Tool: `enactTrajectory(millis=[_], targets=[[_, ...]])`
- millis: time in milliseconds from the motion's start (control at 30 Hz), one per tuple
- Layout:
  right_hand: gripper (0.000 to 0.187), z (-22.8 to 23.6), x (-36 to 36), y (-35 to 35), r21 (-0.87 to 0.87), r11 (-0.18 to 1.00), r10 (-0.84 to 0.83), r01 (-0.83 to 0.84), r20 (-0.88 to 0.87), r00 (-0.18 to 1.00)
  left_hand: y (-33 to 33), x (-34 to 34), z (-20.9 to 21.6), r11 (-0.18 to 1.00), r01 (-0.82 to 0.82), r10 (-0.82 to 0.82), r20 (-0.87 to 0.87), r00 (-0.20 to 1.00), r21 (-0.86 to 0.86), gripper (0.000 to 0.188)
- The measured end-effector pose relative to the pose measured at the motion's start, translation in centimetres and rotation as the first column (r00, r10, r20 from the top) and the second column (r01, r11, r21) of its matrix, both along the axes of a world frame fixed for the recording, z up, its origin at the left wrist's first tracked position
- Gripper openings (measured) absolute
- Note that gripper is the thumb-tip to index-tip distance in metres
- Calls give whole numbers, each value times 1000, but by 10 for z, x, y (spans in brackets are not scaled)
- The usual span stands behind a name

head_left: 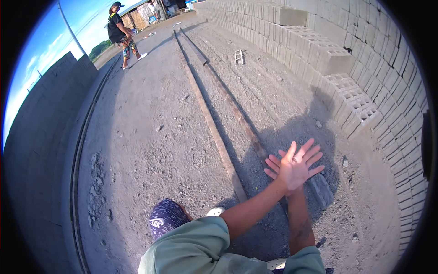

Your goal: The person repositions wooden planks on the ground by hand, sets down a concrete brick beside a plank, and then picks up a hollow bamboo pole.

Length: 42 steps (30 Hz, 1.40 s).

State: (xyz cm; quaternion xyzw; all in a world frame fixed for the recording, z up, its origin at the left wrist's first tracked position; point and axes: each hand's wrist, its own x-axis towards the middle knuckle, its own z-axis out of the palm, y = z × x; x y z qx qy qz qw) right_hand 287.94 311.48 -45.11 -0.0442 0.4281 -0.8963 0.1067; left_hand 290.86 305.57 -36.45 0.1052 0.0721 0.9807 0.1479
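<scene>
An open yard of grey, gritty ground [150,128] is lying under sunlight, and block walls are rising at its left [45,123] and right [397,59] sides. At four o'clock of the view, the left hand [295,172] is crossing in front of the right hand [273,167]; the grip of both is loose, holding nothing, and the fingers are spreading, perhaps so that they are showing clearly. From the hands, a grey oblong piece [321,192] is lying just beside, towards four o'clock. A rusty bar [238,114] is running towards eleven o'clock, and a second bar [211,123] is lying alongside, perhaps for keeping one straight line. At one o'clock, hollow blocks [337,112] are standing tightly together, probably for saving space. At ten o'clock, well apart, a co-worker [117,31] is being upright.
</scene>
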Motion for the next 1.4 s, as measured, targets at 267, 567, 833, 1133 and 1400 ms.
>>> enactTrajectory(millis=[267,567,833,1133,1400], targets=[[47,43,-13,72,-469,870,124,-154,-95,988,14,17,-46,911,120,-90,94,992,-395,57],[31,94,-5,41,-34,951,-308,307,-66,949,-15,-5,-62,685,-77,304,189,934,-724,49],[34,61,27,-3,247,837,-379,488,-382,843,7,5,-54,510,-340,456,-87,886,-790,47],[26,69,21,3,312,607,-316,730,-749,583,15,19,-23,557,-406,453,-145,879,-725,49],[27,-2,-29,91,762,275,-158,586,-566,809,32,19,-43,440,-222,221,-135,966,-870,43]])
